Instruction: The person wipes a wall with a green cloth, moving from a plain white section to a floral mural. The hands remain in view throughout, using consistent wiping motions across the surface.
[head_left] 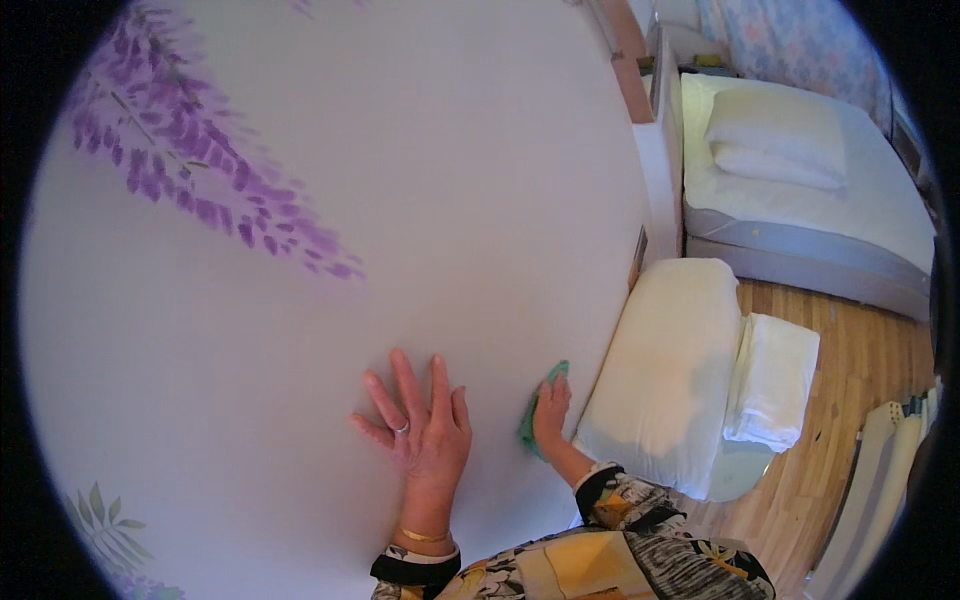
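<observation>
My left hand (432, 438) lies with spread fingers on a pale wall (300, 420), a ring on one finger and a gold bracelet at the wrist. To its right, my right hand (551, 412) presses a green cloth (527, 430) against the same surface. Parts of the cloth stick out above and to the left of that hand; the rest is hidden under the palm and fingers. Both forearms wear patterned black, yellow and white sleeves. Purple painted blossoms (215, 180) hang across the upper left of the wall.
Close on the right stands a large white cushioned piece (665, 370), with folded white bedding (775, 380) beside it. Farther back is a bed (880, 190) with stacked white pillows (775, 135). Wooden floor (850, 330) runs between them. Pale long items (880, 480) stand at the right edge.
</observation>
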